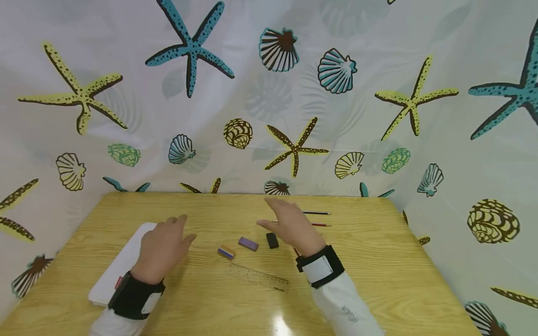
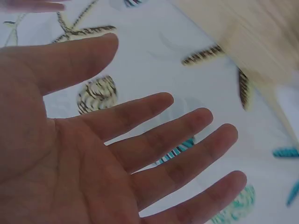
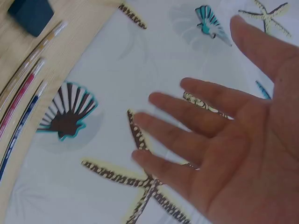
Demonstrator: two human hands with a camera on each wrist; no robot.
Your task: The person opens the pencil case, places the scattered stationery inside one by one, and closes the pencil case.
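Note:
My left hand [image 1: 161, 249] is held with fingers spread, partly covering a flat white item [image 1: 122, 266] with a small red tag. Its palm is bare in the left wrist view. Fingers extended, my right hand [image 1: 296, 226] hovers by the pencils and holds nothing. Past its fingers show a blue pencil [image 3: 19, 133] and a red pencil [image 3: 21, 98], beside a gold-brown one [image 3: 32, 56]. A black block [image 1: 272, 240] lies just left of that hand. Between the hands are a purple eraser [image 1: 248, 243] and a small orange, white and blue block [image 1: 226, 252].
A clear ruler [image 1: 258, 277] lies slanted nearer the front of the wooden table [image 1: 378, 280]. White cloth [image 1: 252, 98] printed with starfish and shells hangs behind the table and along its sides.

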